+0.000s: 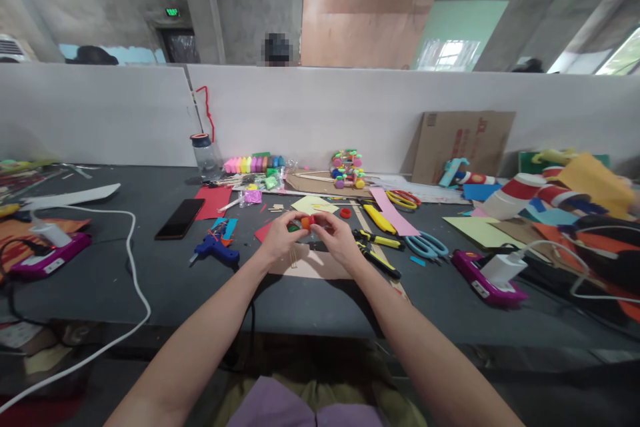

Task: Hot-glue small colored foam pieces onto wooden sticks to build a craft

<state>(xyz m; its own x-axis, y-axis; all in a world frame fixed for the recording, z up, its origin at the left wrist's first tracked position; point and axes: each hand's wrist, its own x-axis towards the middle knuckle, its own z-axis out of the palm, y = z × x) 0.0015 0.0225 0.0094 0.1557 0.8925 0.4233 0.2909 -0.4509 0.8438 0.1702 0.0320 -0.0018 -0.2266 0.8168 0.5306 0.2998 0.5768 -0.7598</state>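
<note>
Head view: one small green, orange and red item [305, 223], clamped between the fingertips of left hand [279, 236] and right hand [337, 239], above a tan cardboard piece [323, 265]; red ring [345, 213], just beyond the right hand; blue glue gun [216, 249], left; yellow cutter [379, 219] and blue-handled scissors [423, 246], right; dark phone [180, 219], farther left.

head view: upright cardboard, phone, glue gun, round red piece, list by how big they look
1. upright cardboard
2. phone and glue gun, too alike to rank
3. round red piece
</note>
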